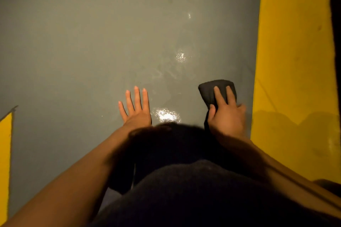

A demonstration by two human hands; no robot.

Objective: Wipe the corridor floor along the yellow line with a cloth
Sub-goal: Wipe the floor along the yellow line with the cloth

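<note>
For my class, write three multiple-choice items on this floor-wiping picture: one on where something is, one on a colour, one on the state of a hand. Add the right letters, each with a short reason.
1. Where is the cloth?
A. on the grey floor beside the yellow line
B. on the person's lap
C. under the left hand

2. What colour is the cloth?
A. white
B. dark grey
C. red

3. How is the left hand?
A. clenched in a fist
B. gripping the cloth
C. flat on the floor, fingers straight

Key:
1 A, it lies on the grey floor, left of the yellow line, under the right hand.
2 B, it looks dark grey.
3 C, its fingers are spread straight and hold nothing.
</note>
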